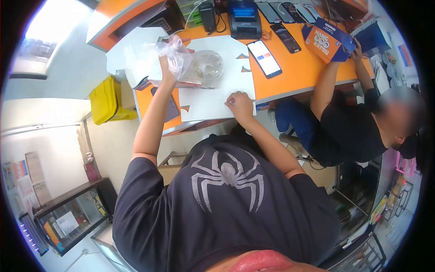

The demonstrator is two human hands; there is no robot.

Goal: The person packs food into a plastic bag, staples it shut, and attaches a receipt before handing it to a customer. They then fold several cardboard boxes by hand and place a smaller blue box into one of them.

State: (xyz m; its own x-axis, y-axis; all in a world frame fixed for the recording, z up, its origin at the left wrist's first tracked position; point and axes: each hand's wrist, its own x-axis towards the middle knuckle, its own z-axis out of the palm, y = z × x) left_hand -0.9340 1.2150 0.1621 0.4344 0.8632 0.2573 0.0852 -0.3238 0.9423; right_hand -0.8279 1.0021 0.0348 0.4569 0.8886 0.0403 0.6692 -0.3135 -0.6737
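My left hand (166,63) is closed around a crumpled clear plastic bag (180,55) over the far left of the counter, the bag partly covering its fingers. Just right of it is a round clear plastic piece (209,63), lying over a white flat cardboard sheet (217,45) with cut slots. My right hand (240,106) rests low over the sheet's near edge, thumb and fingers pinched together; what they hold, if anything, I cannot tell. Another white cut-out sheet (118,56) lies beyond my left hand.
On the orange counter (294,88) are a lit phone (264,59), a dark phone (286,38), several more phones and a black card terminal (244,20). At right, a seated person (349,122) holds an orange and blue box (327,41). A yellow bin (106,102) stands at left.
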